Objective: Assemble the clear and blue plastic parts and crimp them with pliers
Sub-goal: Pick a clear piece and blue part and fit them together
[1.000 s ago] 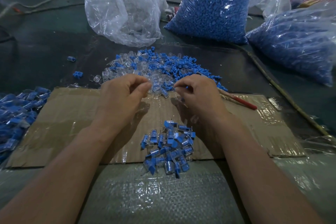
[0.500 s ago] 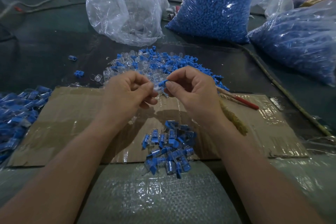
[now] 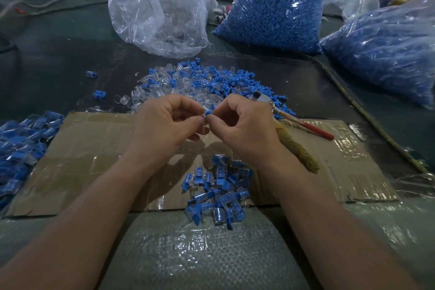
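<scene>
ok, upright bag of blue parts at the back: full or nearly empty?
Full: the upright clear plastic bag of blue parts is packed blue to the frame's top.

The head camera is looking forward and down from the person's eye line, with both forearms [image 3: 89, 207] running in from the bottom corners. It is sitting close — the left hand [image 3: 169, 122] and right hand [image 3: 244, 125] are filling the middle of the wide-angle frame, pinching a small blue-and-clear part [image 3: 207, 112] almost at its centre, above the cardboard sheet [image 3: 94, 148]. Toward the top edge it is reaching the clear bag [image 3: 160, 7] and the blue bag [image 3: 277, 4] — farther off.
</scene>
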`<state>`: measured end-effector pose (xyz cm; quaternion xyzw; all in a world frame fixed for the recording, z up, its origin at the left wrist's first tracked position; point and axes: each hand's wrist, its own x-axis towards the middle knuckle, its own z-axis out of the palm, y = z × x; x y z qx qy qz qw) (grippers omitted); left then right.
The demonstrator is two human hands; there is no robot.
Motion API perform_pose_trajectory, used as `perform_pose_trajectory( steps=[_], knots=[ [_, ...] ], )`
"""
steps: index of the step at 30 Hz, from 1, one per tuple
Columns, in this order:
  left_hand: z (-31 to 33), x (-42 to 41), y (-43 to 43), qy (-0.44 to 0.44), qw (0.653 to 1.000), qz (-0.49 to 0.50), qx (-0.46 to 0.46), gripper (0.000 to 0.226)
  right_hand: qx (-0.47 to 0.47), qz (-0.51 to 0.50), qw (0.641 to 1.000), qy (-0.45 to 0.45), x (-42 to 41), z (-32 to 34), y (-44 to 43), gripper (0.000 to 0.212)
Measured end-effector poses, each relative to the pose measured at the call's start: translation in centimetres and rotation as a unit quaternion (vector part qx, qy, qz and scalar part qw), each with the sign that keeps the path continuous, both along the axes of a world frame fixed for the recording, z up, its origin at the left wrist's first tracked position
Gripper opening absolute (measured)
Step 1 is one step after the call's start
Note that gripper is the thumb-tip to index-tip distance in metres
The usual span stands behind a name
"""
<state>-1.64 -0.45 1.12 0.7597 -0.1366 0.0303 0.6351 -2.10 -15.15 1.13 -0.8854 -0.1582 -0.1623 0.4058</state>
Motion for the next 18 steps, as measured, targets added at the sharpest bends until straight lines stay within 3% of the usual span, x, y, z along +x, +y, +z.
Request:
perform_pose_trajectory(
  steps=[5,9,12,18],
  knots=[
    [-0.11,0.15,0.24,0.013,1.000,-0.002,-0.015,0.015,0.073,0.020,0.996,0.037,0.03,0.05,-0.14,0.016],
    [-0.11,0.25,0.33,0.031,0.998,-0.004,-0.047,0.014,0.134,0.062,0.984,0.095,0.19,0.11,-0.47,0.032],
    [-0.04,0.24,0.38,0.046,0.997,-0.016,-0.054,0.010,0.176,0.106,0.973,0.101,0.04,0.11,-0.49,0.028],
    [0.03,0.53,0.64,0.120,0.988,-0.022,-0.097,0.006,0.159,0.121,0.977,0.081,0.01,-0.08,-0.32,0.038]
  ],
)
